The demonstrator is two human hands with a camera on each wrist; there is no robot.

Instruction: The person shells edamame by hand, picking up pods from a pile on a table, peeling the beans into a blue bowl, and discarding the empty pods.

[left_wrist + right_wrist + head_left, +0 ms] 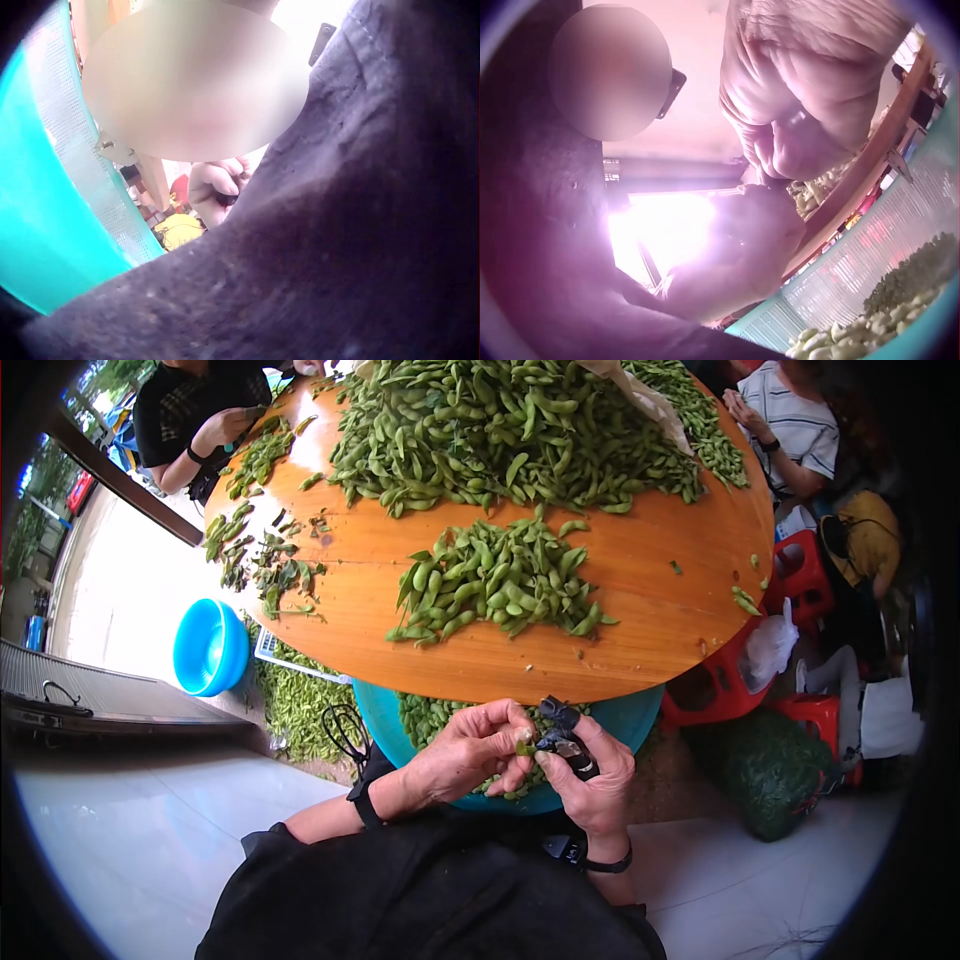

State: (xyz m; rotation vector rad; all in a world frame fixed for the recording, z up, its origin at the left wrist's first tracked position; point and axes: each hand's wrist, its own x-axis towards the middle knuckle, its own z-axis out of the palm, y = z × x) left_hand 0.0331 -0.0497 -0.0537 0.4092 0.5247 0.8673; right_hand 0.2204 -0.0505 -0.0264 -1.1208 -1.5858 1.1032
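Observation:
In the head view my left hand pinches a small green edamame pod just below the table's near edge. My right hand grips a pair of black scissors, whose tip meets the pod. Both hands hover over a teal basin holding trimmed pods. A loose pile of edamame pods lies on the round wooden table, with a much larger heap behind it. The left wrist view shows mostly dark sleeve. The right wrist view shows my right hand close up above pods in the basin.
A blue bowl stands on the floor at left beside a white crate of pods. Leaves and stems litter the table's left side. Other people sit at the far left and far right. Red stools stand on the right.

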